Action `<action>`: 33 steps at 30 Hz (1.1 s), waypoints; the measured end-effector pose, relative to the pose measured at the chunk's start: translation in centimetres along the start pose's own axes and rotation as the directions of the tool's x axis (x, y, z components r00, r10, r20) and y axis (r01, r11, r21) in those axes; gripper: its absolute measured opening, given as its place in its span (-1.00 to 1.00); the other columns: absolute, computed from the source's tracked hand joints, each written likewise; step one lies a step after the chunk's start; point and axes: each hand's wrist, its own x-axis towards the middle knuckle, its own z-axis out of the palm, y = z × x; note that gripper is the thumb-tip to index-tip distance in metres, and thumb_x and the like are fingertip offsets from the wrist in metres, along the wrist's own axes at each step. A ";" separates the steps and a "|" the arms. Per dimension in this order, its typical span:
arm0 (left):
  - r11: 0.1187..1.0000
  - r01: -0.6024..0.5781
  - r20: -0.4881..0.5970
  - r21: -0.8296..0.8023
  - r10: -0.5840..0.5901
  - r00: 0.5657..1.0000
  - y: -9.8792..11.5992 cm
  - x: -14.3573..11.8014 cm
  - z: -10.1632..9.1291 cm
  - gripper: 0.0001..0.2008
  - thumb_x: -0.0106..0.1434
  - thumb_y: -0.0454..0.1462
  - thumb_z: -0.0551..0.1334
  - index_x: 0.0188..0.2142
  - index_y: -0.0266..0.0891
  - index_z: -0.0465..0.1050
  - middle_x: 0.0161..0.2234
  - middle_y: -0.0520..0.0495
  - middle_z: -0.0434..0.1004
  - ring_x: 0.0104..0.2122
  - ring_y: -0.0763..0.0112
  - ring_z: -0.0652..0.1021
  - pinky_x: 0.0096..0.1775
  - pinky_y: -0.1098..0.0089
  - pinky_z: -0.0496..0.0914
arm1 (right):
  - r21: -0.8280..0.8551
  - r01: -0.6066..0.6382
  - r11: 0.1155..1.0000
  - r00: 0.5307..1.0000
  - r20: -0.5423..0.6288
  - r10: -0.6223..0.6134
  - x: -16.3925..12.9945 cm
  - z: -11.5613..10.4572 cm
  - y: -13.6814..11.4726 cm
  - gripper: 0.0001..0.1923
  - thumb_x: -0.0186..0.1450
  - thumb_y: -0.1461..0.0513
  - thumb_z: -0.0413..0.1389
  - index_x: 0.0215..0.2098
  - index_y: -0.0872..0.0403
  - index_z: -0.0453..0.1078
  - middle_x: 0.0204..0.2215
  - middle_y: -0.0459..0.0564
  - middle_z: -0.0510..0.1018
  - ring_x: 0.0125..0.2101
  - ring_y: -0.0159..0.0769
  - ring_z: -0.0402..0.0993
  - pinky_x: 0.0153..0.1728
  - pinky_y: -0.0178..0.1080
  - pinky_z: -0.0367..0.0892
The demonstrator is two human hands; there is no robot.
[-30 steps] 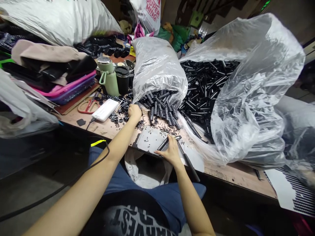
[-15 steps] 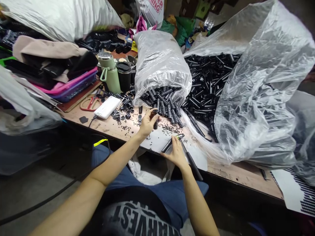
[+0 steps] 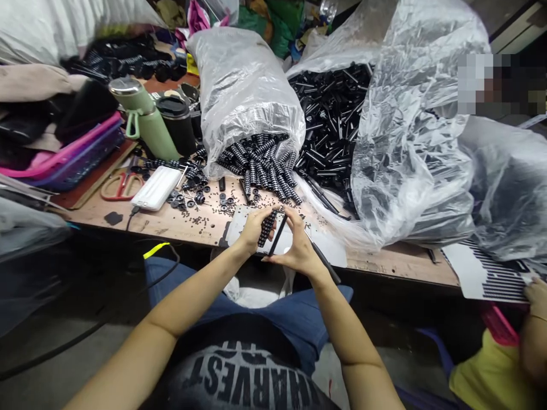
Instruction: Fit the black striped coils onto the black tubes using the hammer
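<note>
While both hands are raised just above the near table (image 3: 397,267) edge, a ribbed black grip (image 3: 268,226) is pinched in the left hand (image 3: 253,229), its fingers closed round the grip's lower half. A thin black rod (image 3: 277,234) is clamped between thumb and fingers of the right hand (image 3: 297,246). Rod and grip are held side by side, close together; whether they touch cannot be told.

The grip is judged light and somewhat soft, probably rubbery, with ribs that should resist slipping; it is best taken round its middle, so that the open end is left free. The rod is judged light, stiff and smooth, hence more slippery, and is best held near the end closest to the grip for control.

Beneath the hands a grey sheet (image 3: 245,219) strewn with tiny black bits is laid on the table. More grips are spilled from a clear bag (image 3: 243,85) behind, and black tubes (image 3: 329,114) are heaped in a larger bag (image 3: 410,142) to the right. Washers (image 3: 192,199), a phone (image 3: 156,188), scissors (image 3: 122,185), a green flask (image 3: 145,117) and a black cup (image 3: 177,122) are seen to the left. Another person's hand (image 3: 536,293) is seen at the far right.
</note>
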 end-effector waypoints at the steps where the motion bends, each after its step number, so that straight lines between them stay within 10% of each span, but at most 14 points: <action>1: 1.000 0.003 -0.001 -0.003 -0.003 1.000 -0.2 -0.1 0.2 -0.59 0.19 -0.12 0.21 -0.05 -0.33 0.44 -0.61 0.08 0.37 -0.73 0.55 0.38 -0.69 0.53 0.27 | -0.002 0.031 1.000 0.999 0.013 -0.031 0.2 0.0 -0.2 0.15 -0.02 0.07 0.38 0.33 0.02 -0.23 0.30 0.18 -0.04 0.32 -0.01 -0.12 0.29 0.06 0.02; 17: 0.926 -0.012 0.009 0.377 0.010 1.000 -2.8 0.5 0.6 -0.63 0.29 -0.10 0.13 -0.05 -0.28 0.46 -0.37 -0.11 0.52 -0.54 0.43 0.50 -0.44 0.36 0.46 | -0.075 -0.209 0.975 0.977 -0.063 0.204 -0.8 2.6 2.1 0.08 -0.12 0.21 0.32 0.27 0.12 -0.11 0.18 0.22 0.13 0.21 0.01 0.08 0.23 0.03 0.10; 21: 0.457 -0.358 0.228 0.814 0.315 0.921 -5.7 0.8 -0.8 -0.53 0.22 -0.29 0.19 0.14 -0.27 0.34 -0.11 -0.22 0.43 -0.13 0.24 0.48 -0.04 0.20 0.39 | -0.170 -0.289 0.942 0.954 -0.132 0.269 -1.9 4.8 4.4 -0.06 0.03 0.21 0.22 0.28 0.16 -0.12 0.17 0.29 0.16 0.22 0.05 0.06 0.23 0.13 0.04; 25: -0.003 -0.490 0.479 0.872 0.216 0.851 -7.6 1.1 -2.6 -0.56 0.28 -0.40 0.05 0.16 -0.37 0.28 -0.16 -0.27 0.43 -0.14 0.21 0.46 -0.08 0.19 0.38 | -0.316 -0.375 0.871 0.926 -0.166 0.339 -4.3 4.4 6.3 -0.20 0.14 0.20 0.16 0.27 0.18 -0.05 0.18 0.30 0.17 0.21 0.06 0.06 0.17 0.12 0.10; 30: -0.293 -0.583 0.640 0.758 0.156 0.753 -6.8 1.5 -4.3 -0.60 0.30 -0.43 0.01 0.10 -0.28 0.35 -0.14 -0.27 0.50 -0.12 0.19 0.46 -0.03 0.09 0.28 | -0.550 -0.662 0.509 0.740 -0.372 0.561 -8.0 -0.6 6.8 -0.73 0.34 0.11 0.01 -0.15 0.15 0.34 -0.18 0.27 0.46 -0.10 0.03 0.36 -0.12 0.00 0.27; 33: -0.354 -0.570 0.651 0.741 0.170 0.740 -6.3 1.3 -4.6 -0.57 0.29 -0.44 0.01 0.11 -0.21 0.35 -0.13 -0.24 0.52 -0.10 0.16 0.47 0.02 -0.01 0.19 | -0.474 -0.705 0.528 0.697 -0.323 0.640 -9.4 -2.0 5.3 -0.67 0.42 0.07 -0.15 -0.22 0.09 0.32 -0.44 0.06 0.47 -0.38 -0.16 0.43 -0.33 -0.21 0.25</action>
